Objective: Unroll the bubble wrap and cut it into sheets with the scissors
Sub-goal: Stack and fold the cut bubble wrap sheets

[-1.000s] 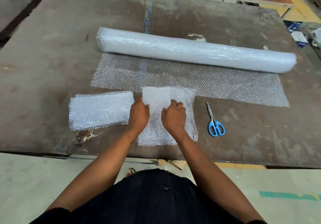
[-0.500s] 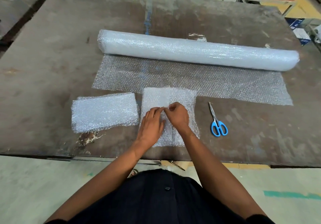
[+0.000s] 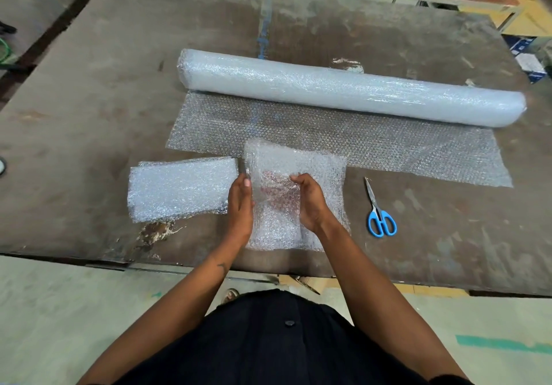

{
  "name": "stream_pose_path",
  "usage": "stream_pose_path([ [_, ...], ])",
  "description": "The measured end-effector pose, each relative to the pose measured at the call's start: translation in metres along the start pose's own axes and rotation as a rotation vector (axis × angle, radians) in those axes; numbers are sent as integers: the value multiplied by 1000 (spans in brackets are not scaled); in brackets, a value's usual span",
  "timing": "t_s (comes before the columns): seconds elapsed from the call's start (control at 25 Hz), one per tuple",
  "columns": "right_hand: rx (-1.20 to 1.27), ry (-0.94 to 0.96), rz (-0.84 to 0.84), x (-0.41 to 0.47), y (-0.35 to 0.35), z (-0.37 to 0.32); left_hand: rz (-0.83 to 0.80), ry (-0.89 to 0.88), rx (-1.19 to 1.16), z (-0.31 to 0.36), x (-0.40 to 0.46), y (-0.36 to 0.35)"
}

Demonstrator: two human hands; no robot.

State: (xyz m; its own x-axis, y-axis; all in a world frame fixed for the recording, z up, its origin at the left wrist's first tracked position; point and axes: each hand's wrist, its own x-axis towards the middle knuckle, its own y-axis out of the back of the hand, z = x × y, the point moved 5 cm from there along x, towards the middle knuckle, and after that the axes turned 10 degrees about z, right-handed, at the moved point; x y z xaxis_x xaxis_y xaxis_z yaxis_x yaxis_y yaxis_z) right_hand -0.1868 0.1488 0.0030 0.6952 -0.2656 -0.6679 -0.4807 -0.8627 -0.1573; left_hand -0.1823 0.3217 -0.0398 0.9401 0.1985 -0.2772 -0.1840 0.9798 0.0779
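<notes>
Two hands, left hand (image 3: 240, 205) and right hand (image 3: 310, 202), now clamped on cut sheet (image 3: 286, 175), lifted off tabletop (image 3: 89, 86); folding begun, scissors (image 3: 380, 220) idle right.

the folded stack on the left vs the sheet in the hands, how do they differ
The folded stack lies flat on the table, untouched; the cut sheet is gripped by the left hand and right hand, its far part lifted. The folded stack looks thick and opaque white; the cut sheet is see-through, fingers showing behind it. Both are bubble wrap near the table's front edge.
</notes>
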Motion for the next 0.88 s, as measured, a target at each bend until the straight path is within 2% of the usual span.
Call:
stream_pose_path([
  [0.2, 236, -78, -65, 9, 3, 6, -152, 207, -74, 18, 6, 2],
  [0.36, 335, -76, -240, -11, -15, -11, -253, 325, -169, 47, 1, 3],
  [0.48, 372, -87, -220, -14, -25, -19, -277, 197, -18, 64, -4, 8],
  [0.56, 374, -101, -246, -30, -39, -27, -364, 196, 109, 58, -5, 11],
  [0.6, 349, -102, -278, -38, -46, -31, -380, 203, 161, 56, -8, 12],
  [0.64, 254, -62, -321, -50, -56, -41, -347, 197, 164, 45, 1, 20],
  [0.68, 120, -9, -294, -54, -60, -46, -280, 216, 110, 40, 6, 27],
  [0.76, -94, 111, -323, -50, -67, -54, -149, 331, -217, 40, 16, 42],
  [0.88, -445, 209, -405, -27, -82, -51, -140, 536, -576, 52, 37, 79],
])
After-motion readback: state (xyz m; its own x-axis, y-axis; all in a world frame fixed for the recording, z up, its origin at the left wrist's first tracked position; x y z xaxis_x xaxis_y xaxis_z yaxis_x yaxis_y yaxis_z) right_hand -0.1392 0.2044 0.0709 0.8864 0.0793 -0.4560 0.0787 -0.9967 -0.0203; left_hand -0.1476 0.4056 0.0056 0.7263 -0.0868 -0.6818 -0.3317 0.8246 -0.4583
